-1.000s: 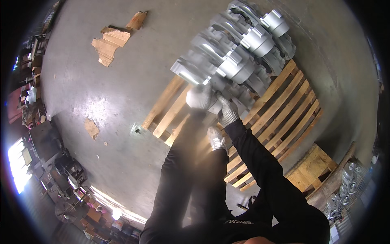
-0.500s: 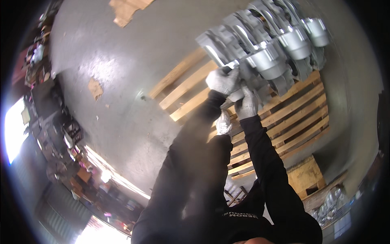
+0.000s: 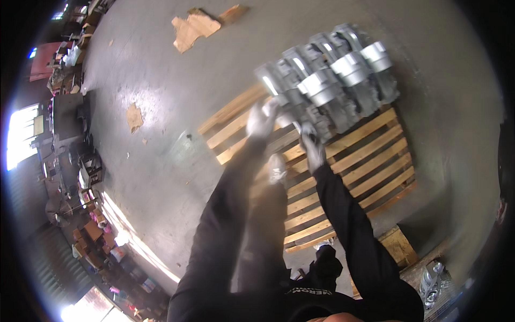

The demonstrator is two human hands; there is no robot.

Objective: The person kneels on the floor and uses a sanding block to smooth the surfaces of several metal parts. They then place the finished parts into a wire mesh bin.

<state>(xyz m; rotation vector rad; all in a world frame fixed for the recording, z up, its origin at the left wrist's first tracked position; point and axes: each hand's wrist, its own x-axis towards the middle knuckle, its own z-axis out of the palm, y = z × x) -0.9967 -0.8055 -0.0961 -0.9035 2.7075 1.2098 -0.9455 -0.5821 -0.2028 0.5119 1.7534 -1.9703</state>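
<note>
Several silver metal castings [image 3: 317, 87], each with a round cylindrical part, stand side by side in a row on a wooden pallet [image 3: 351, 177]. My gloved left hand [image 3: 259, 120], smeared by motion, is closed at the near left side of the leftmost metal casting [image 3: 286, 116]. Against the lower end of that same casting, my gloved right hand [image 3: 313, 148] is closed, its fingers curled around an edge. Both gloves are light grey. The blur hides exactly where the fingertips sit, and the castings overlap one another.
Torn cardboard [image 3: 194, 29] lies on the grey floor beyond the pallet, with a smaller cardboard scrap [image 3: 134, 118] at the left. My shoe [image 3: 277, 169] is at the pallet's near left part. A wooden box [image 3: 398, 246] and more metal parts [image 3: 431, 284] are at lower right.
The view has shifted, so the castings and pallet appear lower and further left. Both hands remain at the leftmost casting, now a little farther apart from each other.
</note>
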